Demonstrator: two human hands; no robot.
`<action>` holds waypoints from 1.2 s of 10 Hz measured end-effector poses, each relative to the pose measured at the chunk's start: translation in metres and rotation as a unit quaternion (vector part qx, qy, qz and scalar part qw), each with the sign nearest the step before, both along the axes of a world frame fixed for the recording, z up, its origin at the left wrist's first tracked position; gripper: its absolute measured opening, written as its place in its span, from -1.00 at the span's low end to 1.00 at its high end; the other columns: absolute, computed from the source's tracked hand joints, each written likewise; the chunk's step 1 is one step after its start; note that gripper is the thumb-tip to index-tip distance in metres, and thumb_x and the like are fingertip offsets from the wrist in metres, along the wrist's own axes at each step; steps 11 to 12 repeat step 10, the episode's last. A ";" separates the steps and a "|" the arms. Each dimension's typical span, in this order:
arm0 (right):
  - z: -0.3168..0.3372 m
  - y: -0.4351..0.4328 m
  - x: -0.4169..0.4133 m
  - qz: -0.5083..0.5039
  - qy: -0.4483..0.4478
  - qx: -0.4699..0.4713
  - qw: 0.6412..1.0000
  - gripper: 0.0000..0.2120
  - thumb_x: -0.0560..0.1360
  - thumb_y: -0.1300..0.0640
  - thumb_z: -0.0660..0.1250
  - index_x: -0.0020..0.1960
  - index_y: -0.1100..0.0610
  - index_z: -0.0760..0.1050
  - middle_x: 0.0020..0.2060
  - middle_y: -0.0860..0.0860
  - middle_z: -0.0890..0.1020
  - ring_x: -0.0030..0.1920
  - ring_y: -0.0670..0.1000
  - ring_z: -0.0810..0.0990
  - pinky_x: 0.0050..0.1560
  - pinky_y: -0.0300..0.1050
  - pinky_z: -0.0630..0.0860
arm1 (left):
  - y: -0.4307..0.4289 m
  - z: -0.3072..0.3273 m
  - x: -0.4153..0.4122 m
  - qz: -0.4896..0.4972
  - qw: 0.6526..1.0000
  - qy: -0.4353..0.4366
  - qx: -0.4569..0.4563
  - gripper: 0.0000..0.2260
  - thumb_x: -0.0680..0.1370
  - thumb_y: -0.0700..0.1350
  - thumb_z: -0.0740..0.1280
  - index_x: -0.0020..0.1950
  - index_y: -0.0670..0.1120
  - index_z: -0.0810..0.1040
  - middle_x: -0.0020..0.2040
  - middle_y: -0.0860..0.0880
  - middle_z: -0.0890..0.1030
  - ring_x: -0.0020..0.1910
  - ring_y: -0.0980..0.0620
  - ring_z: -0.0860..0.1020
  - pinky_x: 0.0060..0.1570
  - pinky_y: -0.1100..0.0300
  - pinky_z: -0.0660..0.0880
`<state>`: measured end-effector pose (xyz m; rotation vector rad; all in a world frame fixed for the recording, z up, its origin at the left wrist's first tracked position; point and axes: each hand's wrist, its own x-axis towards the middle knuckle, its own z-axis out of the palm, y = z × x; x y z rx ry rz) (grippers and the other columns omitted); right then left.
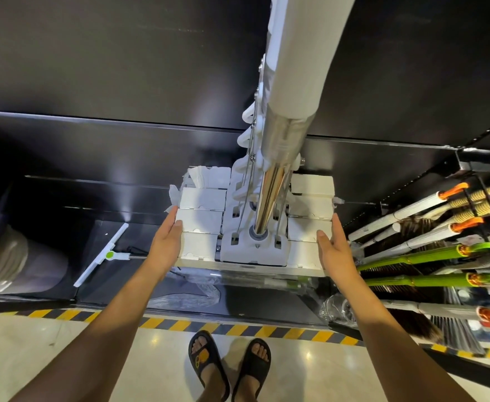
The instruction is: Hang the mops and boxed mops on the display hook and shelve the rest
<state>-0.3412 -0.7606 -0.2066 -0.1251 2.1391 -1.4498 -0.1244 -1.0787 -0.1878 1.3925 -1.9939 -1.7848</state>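
"Where are the mops (pixel 269 192)?"
"Hanging in a row before me, white heads down over the black bottom shelf (pixel 107 285). My left hand (pixel 167 236) lies flat on the row's left side and my right hand (pixel 332 248) flat on its right, fingers straight, gripping nothing."
"Any brand?"
"A mark (pixel 257 246) on the front head (pixel 238 253), too small to read."

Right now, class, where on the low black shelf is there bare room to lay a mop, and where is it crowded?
Bare: the shelf behind the squeegee, left of the hanging mop heads. Crowded: crumpled plastic wrap under them, and the brooms on the right. The left hand and right hand flank the mop heads.
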 end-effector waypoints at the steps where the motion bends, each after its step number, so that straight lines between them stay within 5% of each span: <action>1: 0.000 -0.002 0.004 0.000 0.002 0.006 1.000 -0.39 0.73 0.12 0.20 0.69 -0.12 0.04 0.64 -0.12 0.23 0.62 -0.03 0.21 0.63 0.05 0.16 | -0.005 0.000 0.000 -0.002 1.000 0.005 0.006 -0.58 0.76 -0.08 0.10 0.63 0.13 0.31 0.54 0.14 0.42 0.51 0.05 0.40 0.58 0.00 0.27; 3: 0.002 0.001 0.006 0.012 0.024 0.016 0.999 -0.42 0.72 0.12 0.21 0.68 -0.09 0.10 0.62 -0.09 0.29 0.61 -0.01 0.25 0.62 0.09 0.20 | -0.006 0.005 -0.001 -0.007 1.000 0.007 0.006 -0.59 0.76 -0.12 0.11 0.63 0.09 0.32 0.56 0.14 0.39 0.54 0.08 0.35 0.60 0.05 0.22; 4: 0.013 0.002 0.003 0.032 0.027 0.029 0.999 -0.44 0.72 0.15 0.21 0.66 -0.10 0.14 0.57 -0.10 0.36 0.57 -0.03 0.32 0.59 0.04 0.24 | -0.003 0.010 0.003 -0.042 0.999 0.000 -0.020 -0.59 0.77 -0.11 0.09 0.63 0.10 0.30 0.47 0.20 0.39 0.47 0.14 0.34 0.47 0.21 0.22; 5: 0.017 0.005 -0.003 0.091 0.072 0.063 0.991 -0.47 0.64 0.06 0.27 0.57 -0.23 0.27 0.45 -0.13 0.52 0.47 0.00 0.46 0.50 0.14 0.39 | -0.003 0.026 0.005 -0.103 0.993 -0.020 -0.056 -0.63 0.76 -0.13 0.09 0.51 0.20 0.38 0.39 0.14 0.50 0.34 0.07 0.45 0.37 0.18 0.32; 7: 0.051 -0.004 -0.009 0.156 0.115 0.218 0.956 -0.65 0.60 0.02 0.37 0.35 0.07 0.45 0.19 0.06 0.59 0.24 0.13 0.57 0.21 0.08 0.55 | -0.008 0.050 0.006 -0.166 0.975 -0.067 -0.135 -0.86 0.69 -0.18 0.23 0.16 0.05 0.47 0.03 0.00 0.55 -0.01 -0.05 0.49 0.02 0.08 0.49; 8: 0.083 -0.011 -0.004 0.194 0.140 0.308 0.921 -0.70 0.60 -0.02 0.35 0.25 0.12 0.48 0.18 0.13 0.55 0.23 0.20 0.57 0.18 0.08 0.56 | -0.020 0.063 0.019 -0.242 0.929 -0.145 -0.240 -0.74 0.61 0.01 0.29 0.29 0.10 0.41 0.20 -0.03 0.56 0.15 -0.22 0.55 0.18 -0.17 0.54; 9: 0.119 -0.019 0.003 0.224 0.162 0.321 0.906 -0.43 0.63 -0.09 0.33 0.57 0.09 0.31 0.56 0.11 0.33 0.55 0.20 0.31 0.52 0.11 0.33 | -0.022 0.100 0.019 -0.282 0.877 -0.189 -0.339 -0.39 0.67 0.07 0.26 0.69 0.04 0.13 0.69 0.00 0.18 0.66 -0.12 0.18 0.56 -0.25 0.21; 10: 0.146 -0.019 0.013 0.250 0.187 0.324 0.893 -0.35 0.64 -0.12 0.31 0.63 0.08 0.22 0.63 0.08 0.21 0.62 0.16 0.18 0.58 0.08 0.22 | -0.019 0.130 0.023 -0.313 0.850 -0.194 -0.375 -0.40 0.71 0.05 0.21 0.71 0.06 0.06 0.72 0.02 0.05 0.70 -0.07 0.04 0.61 -0.22 0.09; 12: 0.146 -0.019 0.013 0.250 0.187 0.324 0.893 -0.35 0.64 -0.12 0.31 0.63 0.08 0.22 0.63 0.08 0.21 0.62 0.16 0.18 0.58 0.08 0.22 | -0.019 0.130 0.023 -0.313 0.850 -0.194 -0.375 -0.40 0.71 0.05 0.21 0.71 0.06 0.06 0.72 0.02 0.05 0.70 -0.07 0.04 0.61 -0.22 0.09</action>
